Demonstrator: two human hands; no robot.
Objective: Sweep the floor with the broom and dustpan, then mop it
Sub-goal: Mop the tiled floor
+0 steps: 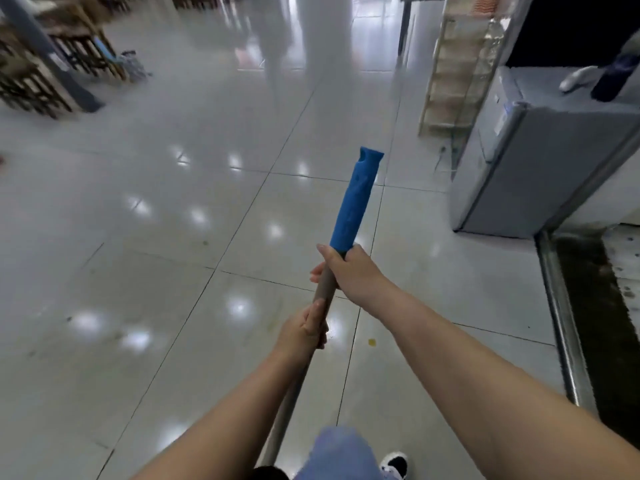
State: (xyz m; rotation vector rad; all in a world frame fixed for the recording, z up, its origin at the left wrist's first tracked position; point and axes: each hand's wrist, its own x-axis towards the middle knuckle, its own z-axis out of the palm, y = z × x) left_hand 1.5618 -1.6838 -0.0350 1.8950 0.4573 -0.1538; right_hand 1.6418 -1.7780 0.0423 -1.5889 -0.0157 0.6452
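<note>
Both hands grip one long pole at frame centre. Right hand wraps the grey shaft just under the blue grip, thumb laid along it; left hand closes round the shaft lower down. From the blue grip the pole slants down to the bottom edge, and its working end is out of view, so broom or mop cannot be told. A shoe shows at bottom centre.

No writing is legible; a label on the grey cabinet at right is too blurred to read.

Glossy tiled floor lies open across the left and middle, with a small yellow speck right of the left hand. Stools crowd the upper left. A rack stands upper right above the cabinet, and a metal threshold edges the lower right.
</note>
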